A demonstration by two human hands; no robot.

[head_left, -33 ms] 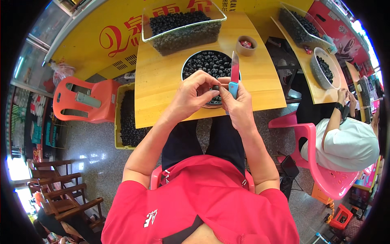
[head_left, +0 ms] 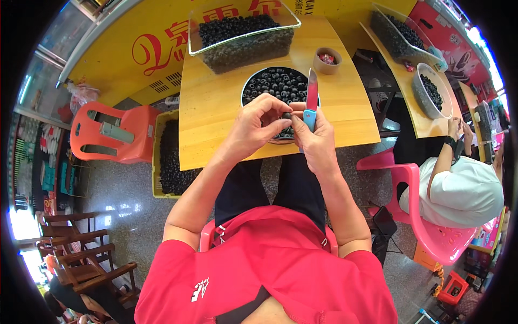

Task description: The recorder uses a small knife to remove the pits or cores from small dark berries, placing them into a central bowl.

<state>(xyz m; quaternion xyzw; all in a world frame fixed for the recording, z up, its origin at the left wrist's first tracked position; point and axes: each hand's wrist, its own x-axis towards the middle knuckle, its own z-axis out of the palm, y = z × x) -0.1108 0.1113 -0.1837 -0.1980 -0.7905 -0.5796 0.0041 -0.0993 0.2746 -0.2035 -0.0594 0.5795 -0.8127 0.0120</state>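
Over the near edge of the wooden table, my left hand [head_left: 258, 123] pinches a small dark round piece [head_left: 286, 115] between thumb and fingertips. My right hand [head_left: 318, 137] is closed around the light blue handle of a knife [head_left: 311, 97], whose blade points up and away and reflects red. Its fingertips meet the same dark piece from the right. Just behind both hands stands a round bowl [head_left: 244, 93] full of similar black pieces, many with a pale ring or hole. My wrists hide its near side.
A clear bin [head_left: 237, 54] of black pieces and a small round tub [head_left: 327, 60] stand farther back on the table [head_left: 216, 108]. A yellow crate [head_left: 157, 173] and an orange chair [head_left: 137, 129] are at left. On the right, a person [head_left: 458, 186] sits on a pink chair [head_left: 402, 178].
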